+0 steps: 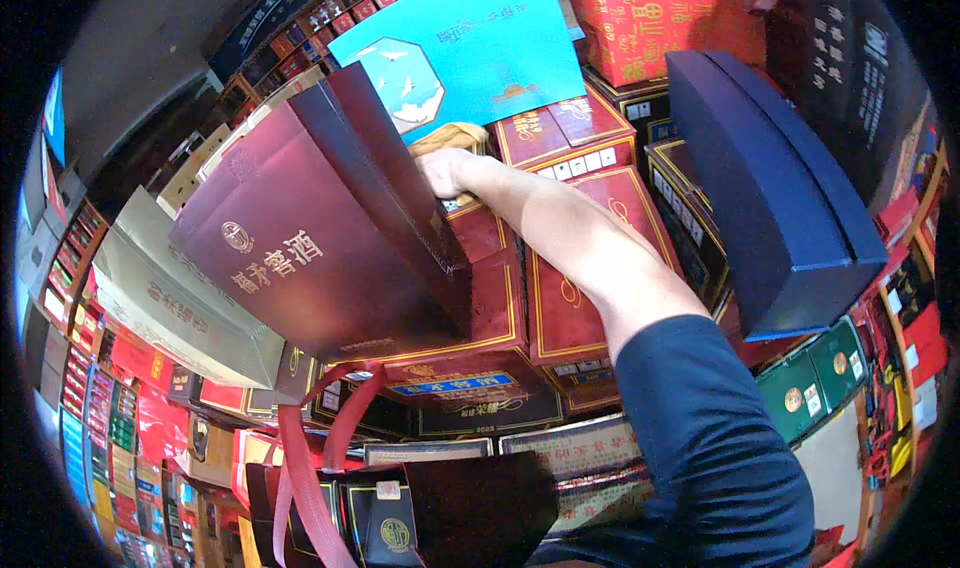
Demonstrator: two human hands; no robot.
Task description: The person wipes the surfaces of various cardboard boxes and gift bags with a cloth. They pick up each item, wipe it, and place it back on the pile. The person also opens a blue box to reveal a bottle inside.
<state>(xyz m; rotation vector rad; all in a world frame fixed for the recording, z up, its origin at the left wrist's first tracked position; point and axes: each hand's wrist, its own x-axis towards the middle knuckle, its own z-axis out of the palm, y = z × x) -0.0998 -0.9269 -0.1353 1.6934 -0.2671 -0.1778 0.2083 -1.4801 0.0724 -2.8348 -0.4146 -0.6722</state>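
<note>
My right arm reaches across from the lower right, and my right hand [444, 173] presses on a bunched yellow cloth [451, 137]. Its fingers are partly hidden behind a maroon paper gift bag [322, 268] with gold lettering. Under the hand and forearm lie maroon cartons [491, 294] with gold trim, packed side by side. The gift bag stands tilted on these cartons, left of the hand. Just beyond the cloth, a bright blue bag or box [495, 50] with a white bird picture stands upright. My left hand is out of view.
A navy blue box [765, 193] stands right of my arm, near a black printed bag [840, 80]. Farther back is a red bag [667, 13]. A cream bag [187, 290] leans at left. Nearest me is an open dark bag [480, 500] with pink ribbon handles [300, 485].
</note>
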